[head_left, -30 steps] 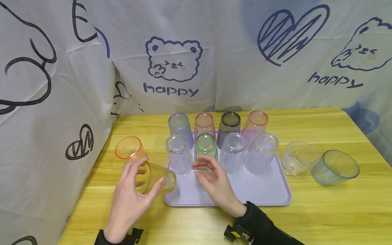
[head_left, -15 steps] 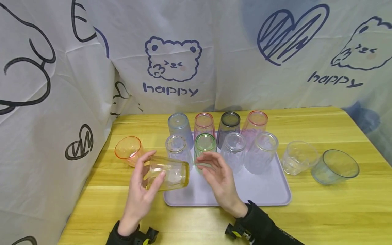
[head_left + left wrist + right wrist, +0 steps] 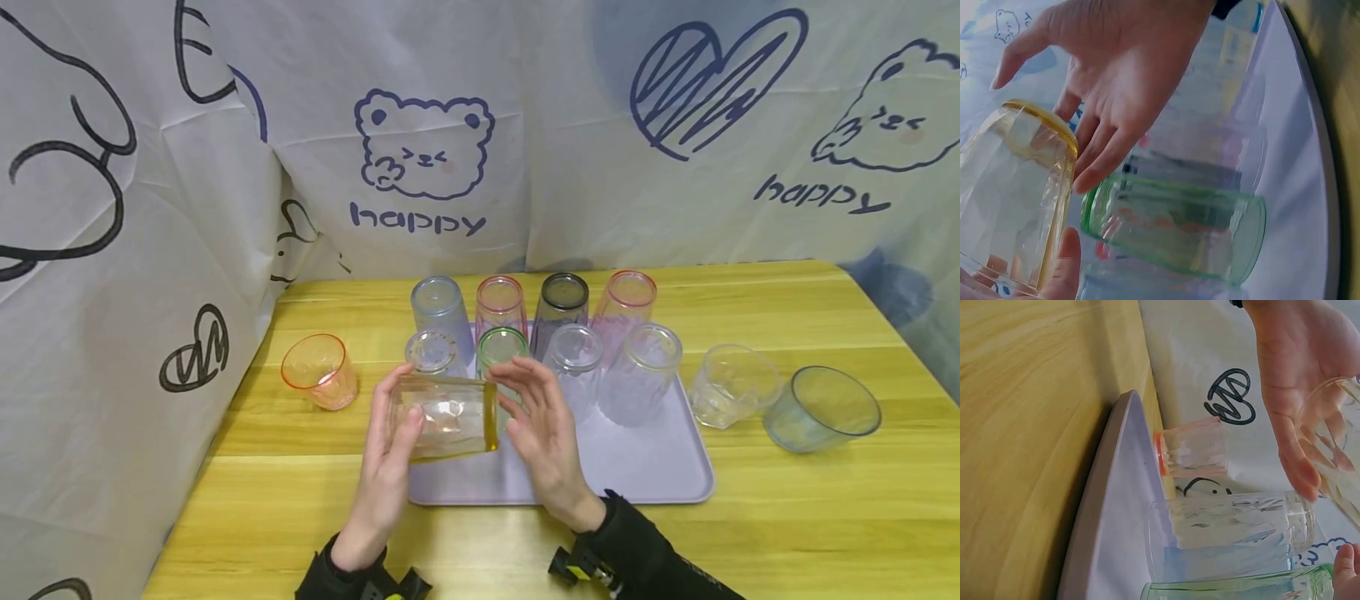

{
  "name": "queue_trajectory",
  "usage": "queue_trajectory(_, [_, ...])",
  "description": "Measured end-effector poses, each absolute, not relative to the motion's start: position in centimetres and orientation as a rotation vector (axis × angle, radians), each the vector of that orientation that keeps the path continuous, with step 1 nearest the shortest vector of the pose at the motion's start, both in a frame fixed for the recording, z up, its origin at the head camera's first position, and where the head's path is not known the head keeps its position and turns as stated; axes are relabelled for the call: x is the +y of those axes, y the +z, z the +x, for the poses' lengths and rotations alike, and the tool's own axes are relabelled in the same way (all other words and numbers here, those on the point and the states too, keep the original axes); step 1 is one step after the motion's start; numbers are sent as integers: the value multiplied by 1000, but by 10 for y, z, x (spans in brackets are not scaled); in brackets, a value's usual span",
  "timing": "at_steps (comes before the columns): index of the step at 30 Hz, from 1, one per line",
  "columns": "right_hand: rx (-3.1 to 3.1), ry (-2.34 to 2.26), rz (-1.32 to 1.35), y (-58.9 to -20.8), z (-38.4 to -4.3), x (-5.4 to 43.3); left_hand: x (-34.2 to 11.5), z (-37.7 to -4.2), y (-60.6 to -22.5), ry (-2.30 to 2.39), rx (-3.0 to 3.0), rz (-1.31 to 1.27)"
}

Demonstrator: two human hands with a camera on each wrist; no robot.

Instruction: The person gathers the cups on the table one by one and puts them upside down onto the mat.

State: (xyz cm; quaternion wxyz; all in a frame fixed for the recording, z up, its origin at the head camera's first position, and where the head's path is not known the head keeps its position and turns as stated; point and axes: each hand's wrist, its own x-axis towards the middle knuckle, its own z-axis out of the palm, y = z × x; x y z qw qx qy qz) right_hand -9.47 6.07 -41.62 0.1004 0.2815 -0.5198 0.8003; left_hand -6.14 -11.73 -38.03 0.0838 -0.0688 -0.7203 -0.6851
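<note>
My left hand (image 3: 386, 467) grips a yellow-tinted drinking glass (image 3: 448, 421) round its rim end. The glass lies on its side in the air over the front left of the tray, its thick yellow base turned right. My right hand (image 3: 549, 442) is beside that base with fingers loosely bent; whether the fingertips touch the glass I cannot tell. In the left wrist view the right palm (image 3: 1129, 75) faces the base across a gap at the thumb. Behind the hands a green glass (image 3: 504, 346) stands upside down, partly hidden.
Several upside-down glasses, such as a black one (image 3: 564, 312) and a clear one (image 3: 643, 379), stand in two rows on the lilac tray (image 3: 652, 475). An orange glass (image 3: 322, 375) is upright at left. A clear glass (image 3: 731, 387) and a bluish glass (image 3: 817, 412) stand at right.
The left hand has carried the yellow glass rightwards to the right hand, levelling it on the way. The right hand has shifted only slightly, its fingers rising toward the glass's base.
</note>
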Motion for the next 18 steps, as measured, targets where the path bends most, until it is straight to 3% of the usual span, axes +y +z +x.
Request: queue_trajectory(18, [-1631,2179,868,-414,-97,58,-97,-66,-387,-2281,-2162,-227])
